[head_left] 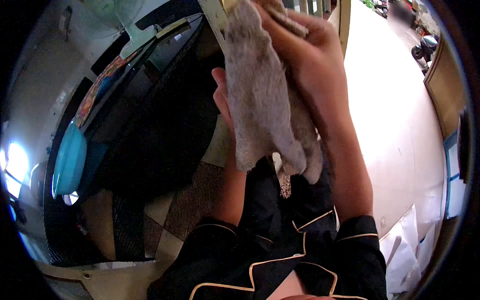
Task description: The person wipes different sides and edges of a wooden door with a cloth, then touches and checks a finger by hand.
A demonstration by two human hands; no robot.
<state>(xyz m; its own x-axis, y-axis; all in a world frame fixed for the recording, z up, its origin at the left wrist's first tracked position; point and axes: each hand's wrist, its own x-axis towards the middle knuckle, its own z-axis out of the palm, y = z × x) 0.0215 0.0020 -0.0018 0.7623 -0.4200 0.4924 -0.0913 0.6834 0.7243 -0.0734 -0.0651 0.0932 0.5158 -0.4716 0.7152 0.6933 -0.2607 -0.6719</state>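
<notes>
A grey, stained cloth (257, 95) hangs down in folds in front of my body, at the top middle of the view. My right hand (305, 40) is closed on the cloth's upper part, its fingers wrapped round the fabric. On the cloth's left side, my left hand (222, 97) shows only in part; a fingertip sticks out past the edge, and the rest is behind the cloth. Beyond both hands stands a pale wooden frame (215, 20), partly covered by the cloth.
At the left, a black table (150, 115) bears a light blue basin (70, 160) and a pale fan (135, 40). Checkered floor tiles (192, 200) lie below. On the right are a bright pale surface (380, 130), white sheets (402, 250) and, far off, a motorbike (427, 47).
</notes>
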